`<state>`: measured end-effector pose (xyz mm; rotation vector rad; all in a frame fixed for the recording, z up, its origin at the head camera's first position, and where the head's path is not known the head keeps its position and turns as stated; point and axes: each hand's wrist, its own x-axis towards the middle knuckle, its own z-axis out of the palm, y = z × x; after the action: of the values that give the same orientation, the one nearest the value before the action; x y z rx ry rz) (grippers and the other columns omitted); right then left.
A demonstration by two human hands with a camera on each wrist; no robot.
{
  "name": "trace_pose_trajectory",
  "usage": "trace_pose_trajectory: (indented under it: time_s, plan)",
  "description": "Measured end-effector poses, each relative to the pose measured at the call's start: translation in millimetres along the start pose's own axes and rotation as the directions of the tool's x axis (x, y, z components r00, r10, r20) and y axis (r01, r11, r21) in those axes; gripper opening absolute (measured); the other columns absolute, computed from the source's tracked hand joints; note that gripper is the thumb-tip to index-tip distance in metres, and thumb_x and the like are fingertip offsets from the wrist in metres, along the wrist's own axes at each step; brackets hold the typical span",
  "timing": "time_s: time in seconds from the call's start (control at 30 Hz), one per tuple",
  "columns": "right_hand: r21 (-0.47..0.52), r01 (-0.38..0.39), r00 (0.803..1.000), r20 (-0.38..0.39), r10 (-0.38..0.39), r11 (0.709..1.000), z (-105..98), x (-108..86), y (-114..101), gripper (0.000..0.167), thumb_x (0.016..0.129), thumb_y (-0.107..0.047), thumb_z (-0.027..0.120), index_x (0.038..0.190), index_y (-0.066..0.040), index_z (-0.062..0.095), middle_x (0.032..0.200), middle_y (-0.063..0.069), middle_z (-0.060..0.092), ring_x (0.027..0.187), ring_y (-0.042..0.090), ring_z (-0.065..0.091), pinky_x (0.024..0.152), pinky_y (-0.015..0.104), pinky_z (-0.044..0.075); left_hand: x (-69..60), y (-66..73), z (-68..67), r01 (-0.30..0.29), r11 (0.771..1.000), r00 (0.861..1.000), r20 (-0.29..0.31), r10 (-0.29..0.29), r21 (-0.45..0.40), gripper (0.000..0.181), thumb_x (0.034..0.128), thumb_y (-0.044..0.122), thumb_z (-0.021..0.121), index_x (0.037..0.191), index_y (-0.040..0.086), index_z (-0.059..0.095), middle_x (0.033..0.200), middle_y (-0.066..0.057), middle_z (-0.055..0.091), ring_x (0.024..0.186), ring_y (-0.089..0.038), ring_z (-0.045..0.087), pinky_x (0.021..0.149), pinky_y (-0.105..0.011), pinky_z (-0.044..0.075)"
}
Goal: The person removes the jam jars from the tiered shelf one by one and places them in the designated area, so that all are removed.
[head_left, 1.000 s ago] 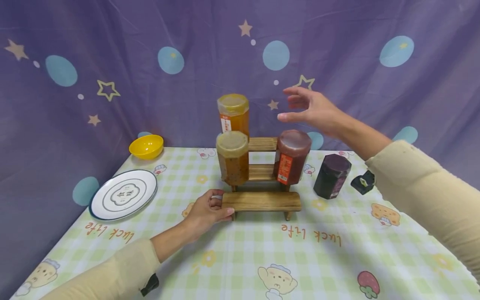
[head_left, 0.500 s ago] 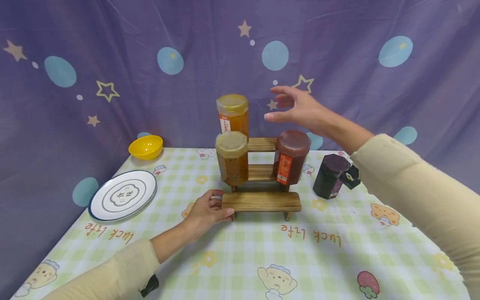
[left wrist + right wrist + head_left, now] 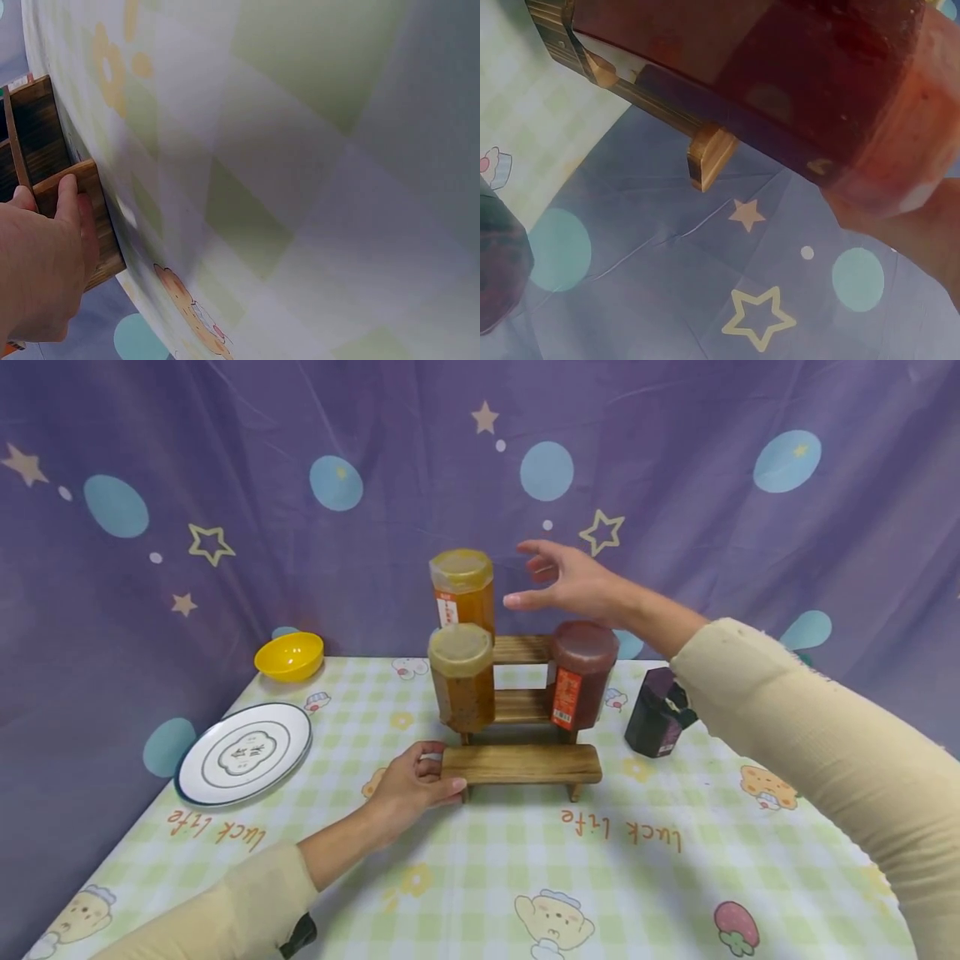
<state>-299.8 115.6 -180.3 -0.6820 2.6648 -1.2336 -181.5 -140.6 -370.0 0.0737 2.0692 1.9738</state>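
A stepped wooden rack (image 3: 521, 763) stands mid-table. My left hand (image 3: 408, 785) holds the left end of its lowest step, thumb at the front and fingers behind; the left wrist view shows the fingers (image 3: 69, 196) against the step's wooden end. On the top step sits a jar of orange jam (image 3: 472, 602). One level lower are a jar of brown jam (image 3: 467, 693) at left and a jar of dark red jam (image 3: 588, 685) at right. My right hand (image 3: 573, 581) hovers above the rack, right of the orange jar and apart from it, fingers spread from the thumb and holding nothing.
A dark purple jar (image 3: 651, 718) stands on the table right of the rack, partly hidden by the right sleeve. At left lie a white plate (image 3: 288, 760) and, farther back, a yellow bowl (image 3: 291, 658). A purple curtain (image 3: 420, 435) hangs behind the checked tablecloth (image 3: 465, 885).
My right hand has moved left over the rack, toward the orange jar, and its sleeve now covers part of the dark purple jar. The left hand stays on the lowest step.
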Motion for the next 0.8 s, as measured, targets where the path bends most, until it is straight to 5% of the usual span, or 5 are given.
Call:
trace_pose_trajectory:
  time_s: [0.53, 0.8]
  plan:
    - [-0.021, 0.064, 0.997, 0.050, -0.063, 0.998, 13.3, 13.9, -17.2, 0.094, 0.082, -0.037, 0.076, 0.154, -0.020, 0.019, 0.153, 0.007, 0.033, 0.136, 0.024, 0.038, 0.108, 0.041, 0.043, 2.8, -2.2, 2.0, 0.006, 1.000, 1.000, -0.016, -0.006, -0.014, 0.058, 0.0848, -0.007, 0.068, 0.135, -0.001, 0.038, 0.108, -0.019, 0.055, 0.091, -0.028, 0.064, 0.089, -0.042, 0.058]
    - [0.079, 0.165, 0.984, 0.056, -0.169, 0.983, 35.6, 22.6, -23.2, 0.076, 0.083, -0.022, 0.076, 0.144, -0.009, 0.033, 0.129, 0.011, 0.052, 0.114, 0.024, 0.054, 0.097, 0.036, 0.050, 3.9, -4.6, 0.8, -0.003, 1.000, 1.000, -0.011, 0.003, 0.006, 0.059, 0.0849, -0.005, 0.069, 0.135, -0.001, 0.038, 0.109, -0.020, 0.056, 0.092, -0.031, 0.064, 0.089, -0.042, 0.058]
